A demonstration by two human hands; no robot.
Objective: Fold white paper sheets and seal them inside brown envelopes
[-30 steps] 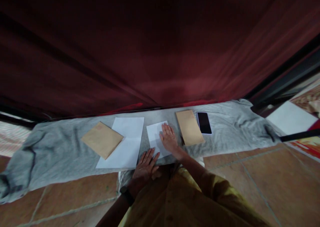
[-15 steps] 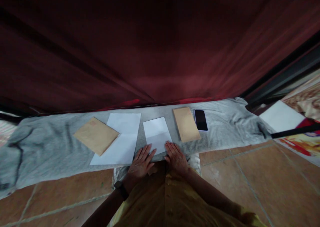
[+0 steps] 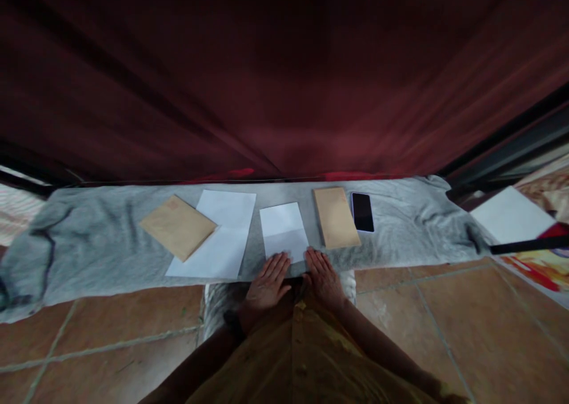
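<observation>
A folded white sheet of paper (image 3: pixel 283 226) lies flat on the grey cloth in front of me, a crease line running across it. My left hand (image 3: pixel 268 281) lies flat with fingers stretched out, its tips at the sheet's near edge. My right hand (image 3: pixel 326 278) rests palm down by the near right corner, fingers extended and touching or almost touching the paper. To the left, a brown envelope (image 3: pixel 178 226) overlaps a larger white sheet (image 3: pixel 229 244) with a fold across it. On the right sits another brown envelope (image 3: pixel 336 217).
A dark-screened phone (image 3: pixel 363 212) lies beside the right envelope. Grey cloth (image 3: pixel 98 244) covers the narrow surface, and a dark red curtain (image 3: pixel 284 96) hangs behind it. A white flat item (image 3: pixel 511 214) and a black bar (image 3: pixel 528 246) are at far right. Tiled floor (image 3: pixel 400 321) shows below.
My left hand has shifted slightly right, its fingers closer together at the sheet's near edge. My right hand has moved little. The camera view has shifted a little.
</observation>
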